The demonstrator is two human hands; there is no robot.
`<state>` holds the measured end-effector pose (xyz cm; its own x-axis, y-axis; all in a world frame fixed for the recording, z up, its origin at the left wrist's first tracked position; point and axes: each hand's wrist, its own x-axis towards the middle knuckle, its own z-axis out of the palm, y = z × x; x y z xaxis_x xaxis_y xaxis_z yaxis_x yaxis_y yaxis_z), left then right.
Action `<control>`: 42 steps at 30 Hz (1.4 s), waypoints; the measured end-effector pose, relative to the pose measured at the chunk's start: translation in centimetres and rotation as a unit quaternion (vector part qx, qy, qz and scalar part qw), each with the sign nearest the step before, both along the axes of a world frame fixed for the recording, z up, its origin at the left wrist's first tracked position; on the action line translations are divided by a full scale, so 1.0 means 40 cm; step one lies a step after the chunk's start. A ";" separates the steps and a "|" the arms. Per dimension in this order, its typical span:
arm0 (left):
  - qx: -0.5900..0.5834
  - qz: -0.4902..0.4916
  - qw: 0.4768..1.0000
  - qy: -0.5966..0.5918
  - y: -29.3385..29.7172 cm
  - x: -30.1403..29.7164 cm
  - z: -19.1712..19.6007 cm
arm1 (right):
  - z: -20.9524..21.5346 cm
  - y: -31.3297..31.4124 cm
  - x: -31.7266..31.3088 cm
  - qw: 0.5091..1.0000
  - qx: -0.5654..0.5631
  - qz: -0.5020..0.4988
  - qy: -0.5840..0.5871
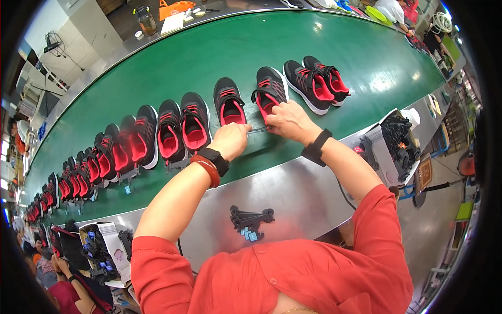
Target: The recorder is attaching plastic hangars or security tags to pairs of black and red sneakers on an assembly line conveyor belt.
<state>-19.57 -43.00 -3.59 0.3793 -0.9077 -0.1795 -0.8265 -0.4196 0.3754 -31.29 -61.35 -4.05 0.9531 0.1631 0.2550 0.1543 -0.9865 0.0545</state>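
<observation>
Two black sneakers with red lining and laces lie before me on a green belt, heels toward me: a left sneaker (228, 99) and a right sneaker (269, 86) with its strap raised. A thin dark shoe hanger (256, 130) spans the gap between their heels. My left hand (232, 139) is closed at its left end, by the left sneaker's heel. At the other end, my right hand (293, 122) pinches at the right sneaker's heel. The fingers partly hide both heels. Several loose black shoe hangers (251, 219) with light blue tags lie on the metal ledge near my body.
A long row of like sneakers (138, 137) runs leftward along the green belt (172, 68). Another pair (314, 86) stands to the right. Boxes of hangers flank me, a right box (389, 157) and a left box (116, 251). A co-worker's arm (70, 282) shows at lower left.
</observation>
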 end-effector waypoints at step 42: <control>0.044 -0.028 0.998 0.026 0.051 0.044 -0.040 | -0.067 -0.051 -0.121 0.955 0.095 -0.199 -0.200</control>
<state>-17.80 -40.96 -5.20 0.3173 -0.9067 -0.2779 -0.8301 -0.4072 0.3810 -36.13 -63.37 -6.73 0.7500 -0.2762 0.6010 -0.2301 -0.9608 -0.1543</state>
